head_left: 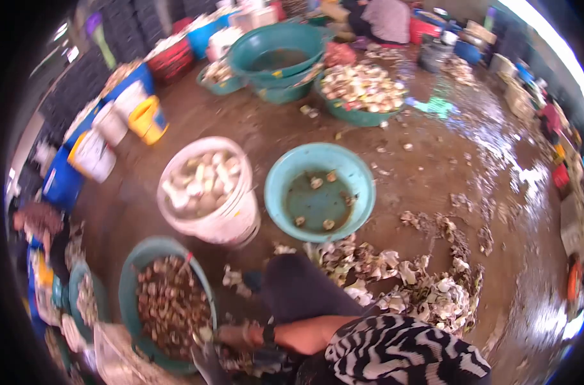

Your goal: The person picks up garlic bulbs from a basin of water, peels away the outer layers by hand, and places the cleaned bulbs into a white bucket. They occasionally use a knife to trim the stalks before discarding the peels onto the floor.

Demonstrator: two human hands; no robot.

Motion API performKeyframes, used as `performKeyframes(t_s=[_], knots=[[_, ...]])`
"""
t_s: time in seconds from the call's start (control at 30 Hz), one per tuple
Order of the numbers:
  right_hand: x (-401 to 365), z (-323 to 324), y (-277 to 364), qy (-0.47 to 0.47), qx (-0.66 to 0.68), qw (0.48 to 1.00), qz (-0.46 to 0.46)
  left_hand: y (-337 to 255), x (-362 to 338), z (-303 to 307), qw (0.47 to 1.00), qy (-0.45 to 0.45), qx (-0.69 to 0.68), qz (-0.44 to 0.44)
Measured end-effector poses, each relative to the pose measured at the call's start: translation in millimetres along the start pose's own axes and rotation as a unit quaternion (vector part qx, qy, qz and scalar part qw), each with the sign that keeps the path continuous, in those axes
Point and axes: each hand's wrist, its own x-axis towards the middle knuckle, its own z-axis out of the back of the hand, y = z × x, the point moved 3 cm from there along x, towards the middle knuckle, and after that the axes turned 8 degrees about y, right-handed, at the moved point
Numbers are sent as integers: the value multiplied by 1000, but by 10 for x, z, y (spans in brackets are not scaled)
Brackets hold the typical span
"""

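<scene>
Two hands (237, 335) (207, 363) beside a rounded plastic basin (128, 289) of knobbly brown pieces (170, 300), grip too blurred to tell.

From my station I'm looking over a wet brown floor (427, 167), which is glaring with reflected light toward the right. Near the middle, a white bucket (237, 224) is standing just beside a turquoise basin (274, 186). At lower left, a green tub (128, 282) is resting. Pale peelings (443, 298) are lying in a loose heap below and right of the basin. Farther back, a round tub (359, 118) is sitting near stacked basins (237, 52), and a yellow bucket (154, 126) is standing at left.
</scene>
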Motion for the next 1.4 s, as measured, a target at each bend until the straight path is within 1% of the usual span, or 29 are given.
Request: performKeyframes(t_s=[0.03, 0.07, 0.13, 0.17, 0.2, 0.23, 0.27, 0.3, 0.33, 0.37, 0.4, 0.43, 0.47, 0.53, 0.63, 0.67, 0.7, 0.73, 0.83, 0.93, 1.03, 1.07, 1.13, 1.2, 1.23, 1.27, 1.3, 1.37, 1.4], knots=[[-41, -8, 27, 7, -48, 999, 17, 18, -36, 12, 995, 26, 87, -34], [-110, -8, 81, 23, -135, 989, 51, -47, -41, 43, 999, 38, -4, 28], [-238, 48, 250, 68, -309, 940, 128, -111, -159, 24, 992, 47, -117, 1], [-246, 73, 308, 86, -335, 928, 137, -97, -76, 164, 995, 11, -88, 42], [-135, 49, 34, 93, -218, 954, 186, -115, -79, 227, 994, 49, 88, -43], [-99, 28, -16, 96, -131, 979, 122, -136, -86, 279, 943, 43, 299, -138], [-65, 16, -65, 87, -34, 994, 58, -147, -97, 331, 862, 1, 452, -229], [-30, 11, -109, 65, 61, 996, -1, 25, -8, 424, 978, 22, 123, -164], [-64, 13, -144, 57, 69, 991, -95, 172, 69, 523, 972, 91, -157, -147], [-118, -14, -247, 91, -24, 978, -187, 90, 84, 521, 954, 93, -238, -159], [-207, -107, -327, 123, -132, 959, -219, 24, 86, 511, 928, 98, -318, -171], [-300, -203, -381, 159, -237, 926, -246, -82, 54, 476, 938, 63, -303, -157], [-406, -293, -308, 195, -352, 892, -206, -43, 81, 525, 953, 99, -232, -170], [-351, -352, -179, 216, -404, 875, -153, 20, 132, 645, 921, 73, -369, -104], [-80, -195, -324, 141, -200, 962, -119, 92, 202, 785, 971, 39, -201, -125], [-12, -161, -151, 127, -25, 981, -147, 106, 223, 794, 975, 33, -187, -113], [57, -141, 247, 105, 150, 969, -168, 88, 247, 792, 979, 29, -173, -102], [122, -166, 464, 78, 321, 926, -181, 56, 279, 782, 983, 26, -158, -92], [221, -216, 329, -5, 176, 982, -68, 51, 345, 651, 992, -74, -42, -90], [246, -216, 101, -90, -10, 996, 23, 63, 415, 645, 974, -110, 134, -142], [279, -98, -116, -48, 221, 968, -105, 39, 354, 661, 996, -19, -57, -65], [254, -80, -233, -26, 166, 980, -107, 23, 329, 655, 992, 12, -119, -39], [234, -105, -327, 22, 51, 993, -107, 99, 299, 701, 995, 26, -44, -86], [198, -112, -245, 23, 204, 965, -164, 63, 256, 749, 992, 10, 21, -124], [156, -110, -16, 24, 279, 941, -193, 38, 201, 755, 997, -10, 9, -80], [99, -114, 212, 24, 351, 909, -222, 40, 168, 761, 995, -24, 36, -86], [111, -85, 477, 34, 283, 936, -208, 50, 161, 762, 993, -37, 62, -92], [87, -114, 482, 72, 150, 976, -143, 51, 128, 737, 987, -38, 108, -114], [75, -122, 452, 89, 82, 987, -109, 60, 115, 708, 990, -35, 82, -109]])
